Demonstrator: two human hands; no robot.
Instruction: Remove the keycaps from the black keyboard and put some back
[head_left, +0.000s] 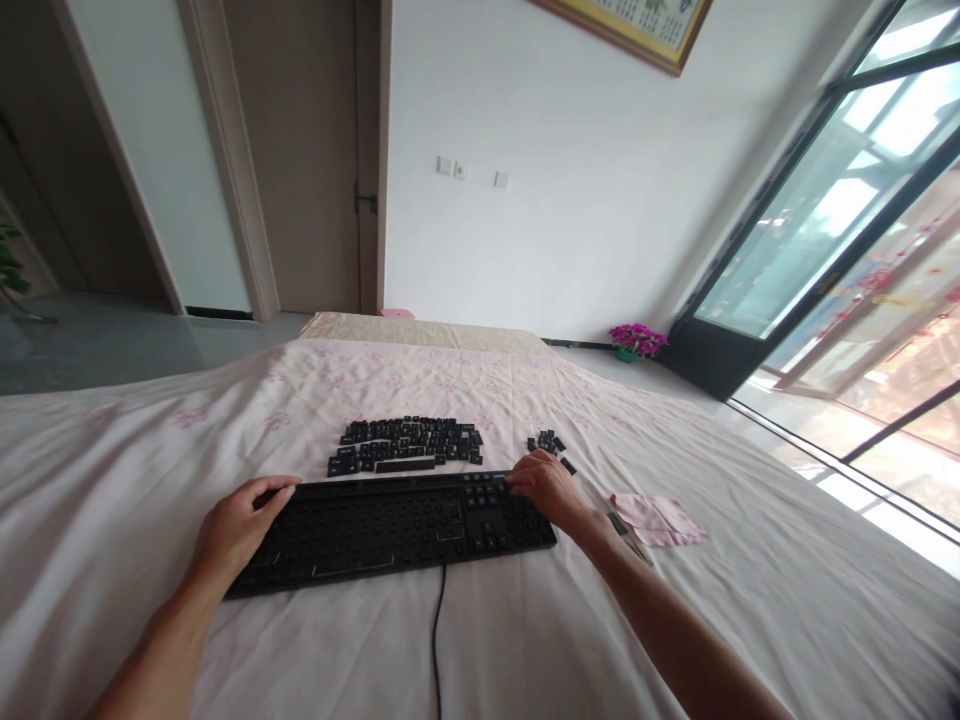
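Observation:
A black keyboard (352,530) lies on the bed sheet, most of its left part stripped of keycaps. Keys still sit in its right-hand blocks, and its cord (439,630) runs toward me. My left hand (236,525) grips the keyboard's left end, thumb along the upper edge. Over the top right of the number pad, my right hand (547,485) has its fingers curled together; what they pinch is hidden. Loose black keycaps (409,440) lie in rows behind the keyboard, a long space bar (405,466) in front of them. A smaller keycap pile (547,440) lies beyond my right hand.
Right of my right wrist lie a folded pink cloth (658,520) and a thin dark-ended tool (619,525), partly covered by my forearm. The pale floral sheet (480,375) is wrinkled. Farther off stand a pot of magenta flowers (637,341), a door (296,150) and a glass door (787,230).

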